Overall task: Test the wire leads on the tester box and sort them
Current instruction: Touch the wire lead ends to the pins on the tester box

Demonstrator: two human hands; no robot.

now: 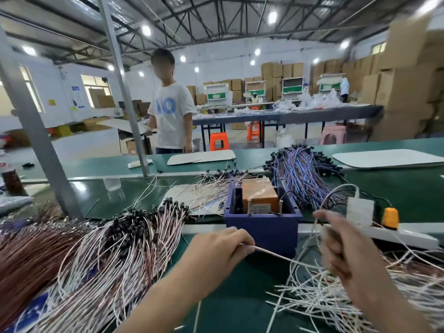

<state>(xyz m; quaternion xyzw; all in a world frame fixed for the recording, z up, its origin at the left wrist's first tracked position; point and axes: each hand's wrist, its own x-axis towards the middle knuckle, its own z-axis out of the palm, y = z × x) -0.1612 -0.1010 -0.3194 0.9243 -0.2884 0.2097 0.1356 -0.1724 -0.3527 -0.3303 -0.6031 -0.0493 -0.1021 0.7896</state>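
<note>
The tester box (pixel 262 227), a dark blue tray holding an orange block with upright metal pins, stands mid-table. Just in front of it my left hand (pixel 221 246) pinches one end of a pale wire lead (pixel 283 258). The lead runs rightward to my right hand (pixel 336 246), which grips it and a thin white wire rising past the thumb. A big pile of white and brown leads (pixel 103 255) with black ends lies left. Loose white leads (pixel 324 294) lie under my right hand.
A bundle of blue and purple leads (pixel 305 174) lies behind the box, pink-white ones (pixel 211 191) to its left. A white power strip with an orange plug (pixel 390 217) sits right. A grey post (pixel 36 131) stands at left. A person (pixel 170 111) stands beyond the green belt.
</note>
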